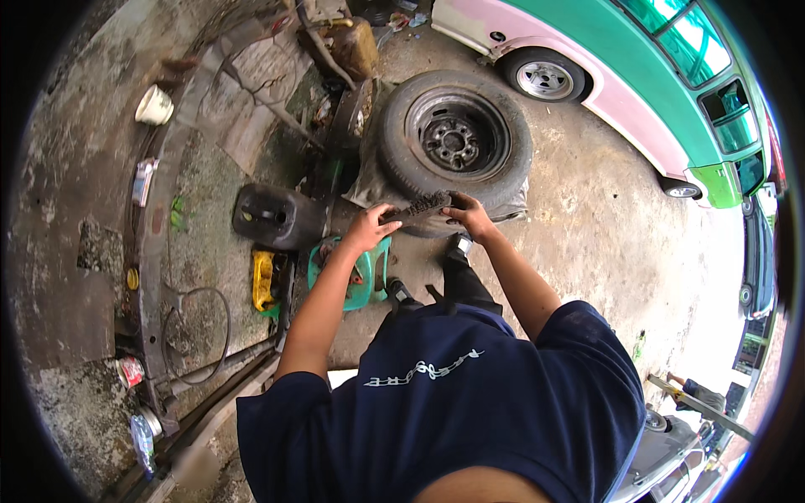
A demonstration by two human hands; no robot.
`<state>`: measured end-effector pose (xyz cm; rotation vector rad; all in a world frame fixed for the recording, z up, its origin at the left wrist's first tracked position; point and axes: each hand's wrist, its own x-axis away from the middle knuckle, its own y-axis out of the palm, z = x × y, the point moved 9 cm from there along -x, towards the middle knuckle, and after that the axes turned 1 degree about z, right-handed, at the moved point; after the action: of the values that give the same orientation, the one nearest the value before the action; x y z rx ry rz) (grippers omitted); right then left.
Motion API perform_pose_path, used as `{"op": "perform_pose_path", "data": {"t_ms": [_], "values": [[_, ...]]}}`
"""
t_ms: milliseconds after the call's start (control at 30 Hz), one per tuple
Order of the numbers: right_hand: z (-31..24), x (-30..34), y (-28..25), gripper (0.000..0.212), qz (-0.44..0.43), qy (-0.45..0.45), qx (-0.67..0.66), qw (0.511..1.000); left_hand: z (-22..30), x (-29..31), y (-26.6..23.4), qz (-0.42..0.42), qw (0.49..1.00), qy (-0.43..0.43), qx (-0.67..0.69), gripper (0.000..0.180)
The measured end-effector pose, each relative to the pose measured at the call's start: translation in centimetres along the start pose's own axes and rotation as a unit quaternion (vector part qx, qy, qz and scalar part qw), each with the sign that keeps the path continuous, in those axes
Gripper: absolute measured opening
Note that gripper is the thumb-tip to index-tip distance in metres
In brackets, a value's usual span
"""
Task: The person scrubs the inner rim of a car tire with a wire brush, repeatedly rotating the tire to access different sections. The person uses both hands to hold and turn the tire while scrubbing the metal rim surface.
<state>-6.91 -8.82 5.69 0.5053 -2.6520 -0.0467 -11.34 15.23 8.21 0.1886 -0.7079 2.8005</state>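
Note:
Held level across both hands is a long, dark brush (422,207), its rough, bristly side facing up. My left hand (369,228) is closed on its left end, thumb and fingers pinching it. At the other end, my right hand (471,215) grips it the same way. Just beyond the brush lies a worn tyre (401,155) on its side, fitted with a dark steel wheel rim (455,141). Under this wheel another dark round shape and grey cloth partly show.
A green plastic stool or basin (360,293) holding tools stands below my left forearm, beside a black jerrycan (277,216) and a yellow container (263,281). A green and pink bus (620,92) is parked at the far right. Metal rails and a hose (228,323) lie left.

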Motion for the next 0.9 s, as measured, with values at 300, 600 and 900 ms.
{"op": "perform_pose_path", "data": {"t_ms": [300,600,900], "values": [[-2.8,-6.6,-11.1,0.061,0.069,0.037,-0.343,0.936,2.1,-11.9,5.7,-0.006,0.983,-0.077,0.168,0.038],[-2.4,-16.0,-14.3,0.032,0.104,0.104,-0.428,0.892,3.1,-21.2,6.7,0.062,0.991,-0.119,0.031,0.047],[3.7,-23.7,-14.4,0.037,0.257,0.242,-0.469,0.810,-3.0,-26.6,-1.0,0.195,0.925,-0.165,-0.280,0.074]]}}
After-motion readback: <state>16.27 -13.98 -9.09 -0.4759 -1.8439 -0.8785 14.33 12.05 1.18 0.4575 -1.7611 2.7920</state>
